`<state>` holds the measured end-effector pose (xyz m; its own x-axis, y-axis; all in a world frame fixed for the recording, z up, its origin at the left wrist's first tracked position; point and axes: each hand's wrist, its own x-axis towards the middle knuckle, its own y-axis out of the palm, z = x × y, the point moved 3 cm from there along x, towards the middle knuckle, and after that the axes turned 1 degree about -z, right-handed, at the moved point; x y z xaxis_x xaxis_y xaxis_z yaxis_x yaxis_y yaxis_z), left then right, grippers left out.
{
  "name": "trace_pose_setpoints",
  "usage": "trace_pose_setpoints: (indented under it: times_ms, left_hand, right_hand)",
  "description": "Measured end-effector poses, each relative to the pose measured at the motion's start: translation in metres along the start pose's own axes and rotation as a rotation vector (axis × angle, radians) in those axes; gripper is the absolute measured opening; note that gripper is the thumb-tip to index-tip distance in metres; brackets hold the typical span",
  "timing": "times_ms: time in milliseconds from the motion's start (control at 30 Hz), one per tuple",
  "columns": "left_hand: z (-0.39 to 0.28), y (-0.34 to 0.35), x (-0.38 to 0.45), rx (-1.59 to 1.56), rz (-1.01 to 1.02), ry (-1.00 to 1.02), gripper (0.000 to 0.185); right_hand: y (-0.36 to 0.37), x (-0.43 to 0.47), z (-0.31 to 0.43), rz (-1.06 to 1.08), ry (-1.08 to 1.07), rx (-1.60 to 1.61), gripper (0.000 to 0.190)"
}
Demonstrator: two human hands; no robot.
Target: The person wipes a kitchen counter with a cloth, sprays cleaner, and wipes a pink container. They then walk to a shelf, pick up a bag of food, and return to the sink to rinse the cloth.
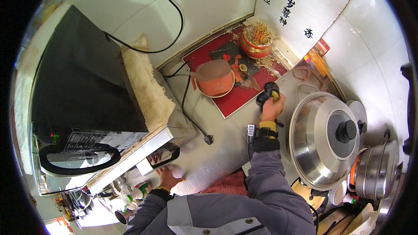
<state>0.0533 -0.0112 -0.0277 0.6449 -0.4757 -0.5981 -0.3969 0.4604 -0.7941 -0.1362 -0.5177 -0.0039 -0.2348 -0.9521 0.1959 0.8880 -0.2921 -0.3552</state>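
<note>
My right hand (273,108) grips a dark, bunched cloth (269,92) with a yellow-green patch beside my fingers. It is just off the front right edge of a red board (228,104) with a white rim. On that board stand an orange lidded pot (214,79) in a pale dish and a gold and red incense pot (256,44) full of burnt stick ends. Orange scraps (237,66) and ash lie between them. My left hand (168,178) rests with fingers apart on the near left of the metal countertop (209,160) and holds nothing.
A black microwave (81,88) stands on a raised shelf at left, a beige cloth (148,88) beside it. A black power plug (208,139) lies on the counter. A large lidded steel pot (308,143) and more pots crowd the right. A white panel (307,3) bearing writing leans behind.
</note>
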Motion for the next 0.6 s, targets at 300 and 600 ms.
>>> trace_pose_setpoints:
  times_ms: [300,600]
  left_hand:
    - [0.008,0.01,0.002,-0.122,-0.086,0.067,0.128]
    - [-0.004,-0.013,-0.005,-0.124,-0.038,0.041,0.14]
  right_hand:
    - [0.004,0.016,-0.025,-0.299,0.112,-0.101,0.041]
    - [0.021,0.079,-0.006,-0.353,0.05,-0.173,0.051]
